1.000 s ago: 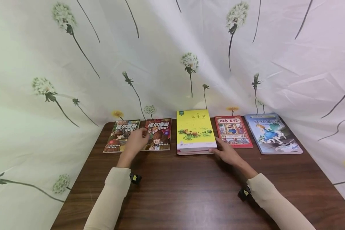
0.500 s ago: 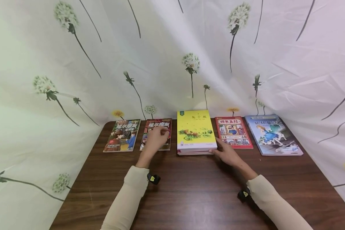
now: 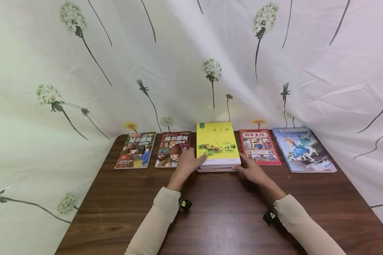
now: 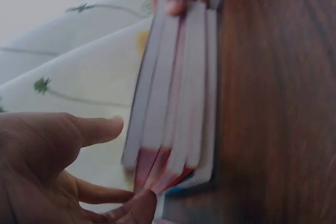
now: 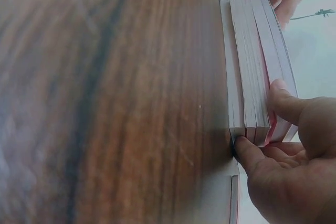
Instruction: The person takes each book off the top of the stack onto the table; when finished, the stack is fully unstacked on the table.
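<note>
A stack of several books [image 4: 170, 87] stands at the middle of the table's back part, topped by a yellow book [image 3: 217, 143]. My right hand [image 3: 254, 171] grips the stack's near right corner, its thumb on the page edges and its fingers on the side, as the right wrist view shows. At the left side is my left hand [image 3: 187, 163], fingers right at the lower books' corner. Its thumb stretches out straight beside the top book in the left wrist view. Partly behind the left hand lies a dark red detective comic [image 3: 171, 150].
Another detective comic [image 3: 136, 150] lies at the far left. Right of the stack are a red comic [image 3: 260, 147] and a thick blue storybook [image 3: 303, 148]. A white curtain [image 3: 178, 71] printed with dandelions hangs behind the brown wooden table [image 3: 217, 212].
My left hand has moved right, from between the two detective comics, across the dark red one, to the stack's left side. The right hand stays at its corner.
</note>
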{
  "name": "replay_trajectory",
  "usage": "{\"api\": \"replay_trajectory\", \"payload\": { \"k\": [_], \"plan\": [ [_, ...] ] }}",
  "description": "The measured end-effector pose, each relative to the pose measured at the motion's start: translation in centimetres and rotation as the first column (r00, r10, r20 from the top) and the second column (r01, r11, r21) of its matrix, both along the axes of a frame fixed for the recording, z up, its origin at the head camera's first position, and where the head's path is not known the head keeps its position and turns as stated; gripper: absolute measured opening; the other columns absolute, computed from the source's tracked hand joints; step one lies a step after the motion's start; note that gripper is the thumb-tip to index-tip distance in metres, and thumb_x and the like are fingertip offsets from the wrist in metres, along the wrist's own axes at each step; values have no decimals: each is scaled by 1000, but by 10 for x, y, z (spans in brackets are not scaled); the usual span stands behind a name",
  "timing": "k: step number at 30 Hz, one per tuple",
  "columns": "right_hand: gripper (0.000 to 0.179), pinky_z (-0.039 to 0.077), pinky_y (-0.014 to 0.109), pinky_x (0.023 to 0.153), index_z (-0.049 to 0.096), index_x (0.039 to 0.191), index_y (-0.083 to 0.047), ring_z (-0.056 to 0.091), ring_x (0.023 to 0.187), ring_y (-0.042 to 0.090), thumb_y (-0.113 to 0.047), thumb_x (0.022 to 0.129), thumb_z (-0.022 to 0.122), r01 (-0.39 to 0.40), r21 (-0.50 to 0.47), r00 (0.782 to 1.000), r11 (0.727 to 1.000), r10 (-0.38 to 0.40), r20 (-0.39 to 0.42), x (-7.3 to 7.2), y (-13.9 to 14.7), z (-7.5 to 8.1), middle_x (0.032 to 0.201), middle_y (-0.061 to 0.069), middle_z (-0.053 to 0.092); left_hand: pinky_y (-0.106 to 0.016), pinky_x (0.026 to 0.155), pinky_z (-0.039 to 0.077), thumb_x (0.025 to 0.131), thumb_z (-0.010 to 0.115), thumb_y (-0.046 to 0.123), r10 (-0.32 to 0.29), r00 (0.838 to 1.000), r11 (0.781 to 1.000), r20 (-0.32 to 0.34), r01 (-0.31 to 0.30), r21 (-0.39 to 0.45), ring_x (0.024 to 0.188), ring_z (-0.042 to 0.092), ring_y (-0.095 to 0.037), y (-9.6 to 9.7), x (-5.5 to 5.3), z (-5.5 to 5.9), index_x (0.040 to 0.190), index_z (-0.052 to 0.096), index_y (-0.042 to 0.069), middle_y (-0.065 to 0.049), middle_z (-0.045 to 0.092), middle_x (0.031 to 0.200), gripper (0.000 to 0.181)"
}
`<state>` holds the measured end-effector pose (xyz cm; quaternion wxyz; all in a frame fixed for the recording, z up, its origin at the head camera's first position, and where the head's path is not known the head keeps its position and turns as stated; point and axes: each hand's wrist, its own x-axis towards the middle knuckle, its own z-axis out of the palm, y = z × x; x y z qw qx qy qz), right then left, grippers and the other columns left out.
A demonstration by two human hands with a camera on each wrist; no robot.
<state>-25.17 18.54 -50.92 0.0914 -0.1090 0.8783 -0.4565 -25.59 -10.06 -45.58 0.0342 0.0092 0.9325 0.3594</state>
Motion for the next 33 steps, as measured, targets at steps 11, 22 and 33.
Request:
{"api": "replay_trajectory", "payload": {
  "k": [11,22,33],
  "plan": [
    [79,43,62,120,28,169,-4,48,149,44,-31,106,68,-2,-18,1000,1000,2,10,1,-2,1,160,27,50,-44,75,54,97,74,55,21,998,1000,57,-21,-13,88,61,-32,17,3,-6,136,58,-11,-32,56,140,78],
    [80,43,61,120,26,169,-4,47,151,44,-30,106,68,-7,-27,1000,1000,7,27,2,-2,3,161,27,49,-45,80,56,93,80,48,60,995,996,78,-65,62,92,61,-30,18,0,-9,144,51,-14,-32,62,136,84],
    [79,50,57,113,26,169,-5,52,145,41,-29,107,67,1,-13,1000,1000,0,26,2,0,3,162,27,48,-54,93,60,90,84,46,100,992,990,71,-107,96,111,69,-43,16,-3,-11,139,56,-12,-31,65,134,81]
  ]
}}
